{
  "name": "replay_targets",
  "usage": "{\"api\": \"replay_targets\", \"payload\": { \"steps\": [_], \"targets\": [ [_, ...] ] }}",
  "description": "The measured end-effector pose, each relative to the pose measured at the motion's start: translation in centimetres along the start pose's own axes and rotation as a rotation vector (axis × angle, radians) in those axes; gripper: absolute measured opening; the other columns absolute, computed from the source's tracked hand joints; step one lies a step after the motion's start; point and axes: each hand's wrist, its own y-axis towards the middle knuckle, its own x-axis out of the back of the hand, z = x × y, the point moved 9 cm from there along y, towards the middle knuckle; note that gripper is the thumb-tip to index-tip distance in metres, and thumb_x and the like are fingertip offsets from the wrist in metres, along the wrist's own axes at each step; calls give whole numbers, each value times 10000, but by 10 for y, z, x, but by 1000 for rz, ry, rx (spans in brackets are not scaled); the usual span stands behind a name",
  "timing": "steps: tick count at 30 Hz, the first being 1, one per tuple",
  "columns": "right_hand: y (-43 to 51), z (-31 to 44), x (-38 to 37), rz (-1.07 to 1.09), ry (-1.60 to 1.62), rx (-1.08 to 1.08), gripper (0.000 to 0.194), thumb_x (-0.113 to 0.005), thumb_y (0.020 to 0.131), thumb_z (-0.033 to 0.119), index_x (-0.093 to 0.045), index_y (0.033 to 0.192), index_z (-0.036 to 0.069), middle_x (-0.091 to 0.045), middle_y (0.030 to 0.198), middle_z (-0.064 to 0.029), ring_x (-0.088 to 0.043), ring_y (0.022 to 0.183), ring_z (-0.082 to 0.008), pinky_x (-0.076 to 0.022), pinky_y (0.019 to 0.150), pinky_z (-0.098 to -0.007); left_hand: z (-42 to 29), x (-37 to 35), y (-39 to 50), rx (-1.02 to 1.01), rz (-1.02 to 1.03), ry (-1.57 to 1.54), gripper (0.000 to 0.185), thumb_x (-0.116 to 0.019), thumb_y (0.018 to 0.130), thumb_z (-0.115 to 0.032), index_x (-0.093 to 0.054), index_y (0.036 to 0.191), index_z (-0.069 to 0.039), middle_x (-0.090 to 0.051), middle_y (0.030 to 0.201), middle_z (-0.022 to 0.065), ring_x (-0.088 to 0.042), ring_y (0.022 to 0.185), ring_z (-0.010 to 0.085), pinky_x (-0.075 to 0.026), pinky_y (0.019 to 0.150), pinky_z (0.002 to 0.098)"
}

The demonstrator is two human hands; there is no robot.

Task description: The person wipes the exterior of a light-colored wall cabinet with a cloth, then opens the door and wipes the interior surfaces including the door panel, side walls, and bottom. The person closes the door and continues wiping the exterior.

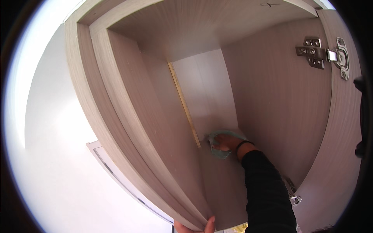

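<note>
Deep inside a wood-grain cabinet, my right hand (227,142) presses a teal cloth (220,153) at the back of the bottom panel (224,189). The cloth is bunched under and around the fingers. A black sleeve and a dark wristband are on that arm. At the lower edge of the view, my left hand (210,224) grips the front edge of the cabinet's left side panel (157,166), with fingers on both sides of it. Most of that hand is cut off by the frame.
An open door (326,163) hangs on the right, with a metal hinge (323,54) above and another hinge (295,199) below. A yellowish strip (184,103) runs down the rear left corner. Left of the cabinet is a white wall (58,131) with a door frame (116,177).
</note>
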Motion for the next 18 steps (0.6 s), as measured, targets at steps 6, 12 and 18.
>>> {"api": "replay_targets", "payload": {
  "steps": [6,12,18],
  "targets": [
    [-20,-50,7,-145,-7,-153,926,-471,1081,754,-473,1714,78,-455,1762,-205,-416,1629,-420,-333,1347,-496,3,3,-10,-64,-17,-5,813,-853,936,-57,-331,1535,115,-603,1291,273,-630,1091,377,-483,939,542],
    [-12,-60,14,-150,-204,-252,760,-458,1096,641,-662,1560,74,-615,1614,-242,-542,1530,-425,-377,1320,-490,14,-4,-26,-122,-86,-155,798,-815,959,-11,-309,1558,143,-599,1350,320,-645,1140,401,-499,952,564],
    [-1,-63,11,-139,-171,-260,558,-527,1094,528,-840,1303,116,-789,1403,-135,-737,1292,-369,-537,1159,-553,11,-13,-48,-338,59,333,768,-829,946,-3,-339,1476,258,-583,1377,388,-637,1152,442,-479,973,633]
  ]
}}
